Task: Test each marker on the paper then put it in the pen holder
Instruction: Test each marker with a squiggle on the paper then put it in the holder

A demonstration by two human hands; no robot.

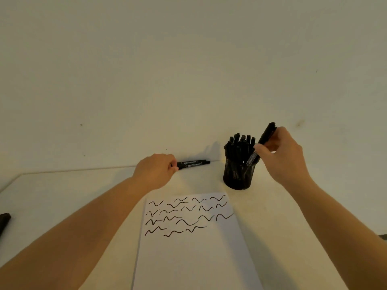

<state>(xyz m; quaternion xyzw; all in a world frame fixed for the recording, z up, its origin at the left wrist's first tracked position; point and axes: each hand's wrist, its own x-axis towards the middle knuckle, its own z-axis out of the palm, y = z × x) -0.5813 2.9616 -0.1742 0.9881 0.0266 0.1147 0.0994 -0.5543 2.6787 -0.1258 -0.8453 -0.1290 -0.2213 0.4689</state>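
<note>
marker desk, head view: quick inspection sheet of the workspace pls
surface: white table, back edge against a wall.
job's things: paper with rows of black squiggles; mesh pen holder packed with black markers; two markers lying side by side near the back edge; one marker held tilted over the holder.
clutter: dark object at the left edge, cut off, cannot tell what.
grippers: left hand grips the end of the lying markers; right hand pinches the tilted marker.
cables: nothing seen.
surroundings: plain wall with a few small marks.
</note>
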